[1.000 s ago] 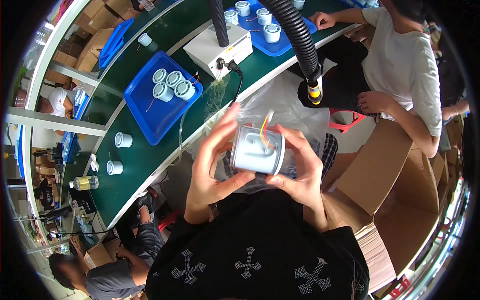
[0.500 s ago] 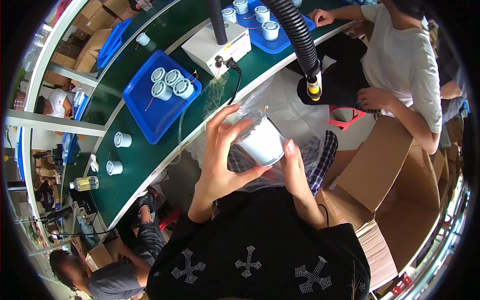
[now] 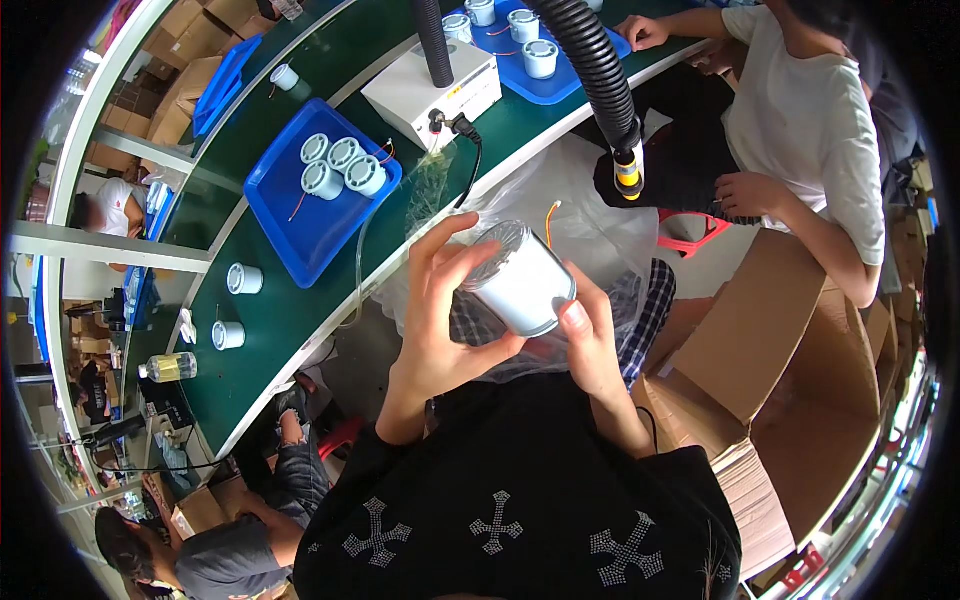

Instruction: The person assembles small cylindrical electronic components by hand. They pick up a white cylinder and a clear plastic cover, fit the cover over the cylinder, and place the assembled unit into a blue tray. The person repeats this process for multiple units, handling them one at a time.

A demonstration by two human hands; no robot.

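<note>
The half-curled left hand [image 3: 428, 330] and right hand [image 3: 592, 345] grip one white cylinder [image 3: 525, 292] (wire lead [image 3: 549, 226] exposed), while four similar units [image 3: 322, 181] sit untouched in the blue tray [image 3: 308, 245] beyond the left.

A long green surface [image 3: 230, 395] with a pale edge ran across the room from the lower left to the upper right. On its far side there stood a white frame [image 3: 110, 246], and through this frame brown boxes [image 3: 195, 45] could be seen. A red stool [image 3: 693, 236] stood on the light grey floor [image 3: 695, 278], near a large open carton [image 3: 745, 340]. The light was bright.
</note>
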